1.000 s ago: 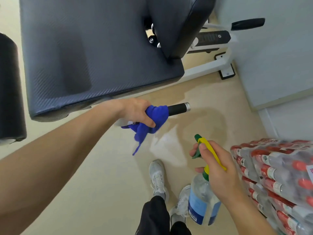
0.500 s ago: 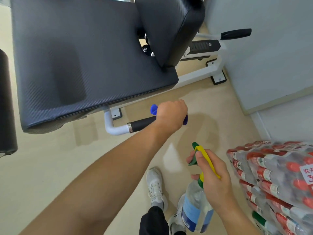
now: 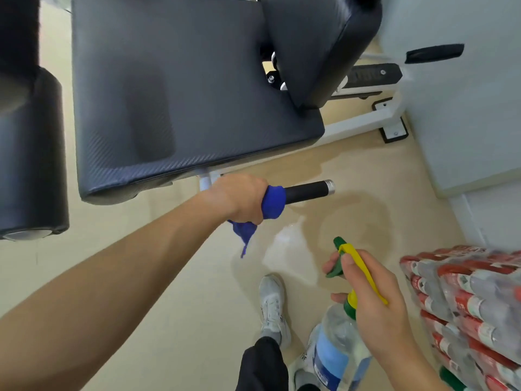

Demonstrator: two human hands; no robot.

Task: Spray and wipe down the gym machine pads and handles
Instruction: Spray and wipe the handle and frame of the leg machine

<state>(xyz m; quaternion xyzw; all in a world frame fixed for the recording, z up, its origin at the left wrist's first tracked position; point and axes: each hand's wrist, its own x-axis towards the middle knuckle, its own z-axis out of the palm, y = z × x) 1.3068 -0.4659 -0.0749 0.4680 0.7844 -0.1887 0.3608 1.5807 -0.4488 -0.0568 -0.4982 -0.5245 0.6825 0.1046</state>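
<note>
A clear plastic spray bottle (image 3: 338, 354) with a blue label and a green and yellow trigger head holds clear liquid. The right hand (image 3: 375, 300) grips its neck, one finger on the trigger. Beside it, at the right edge, stand shrink-wrapped packs of red-capped bottles (image 3: 465, 306).

The left hand (image 3: 239, 197) is closed round a blue cloth (image 3: 273, 203) wrapped on the black machine handle (image 3: 307, 191). The handle's silver-capped end sticks out bare, just below the front edge of the black textured seat pad (image 3: 174, 88). The cloth's tail hangs down.

Below lies a beige floor (image 3: 169, 277), with a pale wall (image 3: 465, 108) to the right.
</note>
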